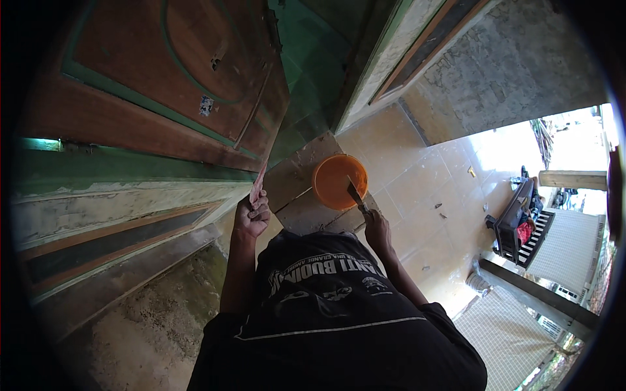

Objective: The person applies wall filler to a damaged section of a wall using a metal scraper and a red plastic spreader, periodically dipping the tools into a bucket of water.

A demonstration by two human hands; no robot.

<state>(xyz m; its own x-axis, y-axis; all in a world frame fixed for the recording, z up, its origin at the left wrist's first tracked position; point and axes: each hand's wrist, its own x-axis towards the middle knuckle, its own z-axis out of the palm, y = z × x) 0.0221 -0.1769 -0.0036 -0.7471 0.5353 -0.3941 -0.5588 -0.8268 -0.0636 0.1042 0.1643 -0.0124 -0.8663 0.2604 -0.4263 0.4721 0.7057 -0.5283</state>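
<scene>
In my left hand [253, 217] is a thin, flat, pinkish-white piece [258, 185], held up near the edge of a brown and green wooden door; seen almost edge-on, its kind is unclear. My right hand [376, 229] is closed around the handle of a putty knife [354, 190]. The knife's blade points away from me over the mouth of an orange bucket [315, 186]. Whether the blade touches the bucket's inside, I cannot tell. The bucket stands upright on a brownish board in front of me, between my two hands.
The wooden door [215, 124] stands at the left, with a doorway beyond the bucket. A low, rough grey wall [502, 72] rises at the far right. On the tiled floor [417, 189] lie small scraps. A dark bench [515, 221] with things on it is further right.
</scene>
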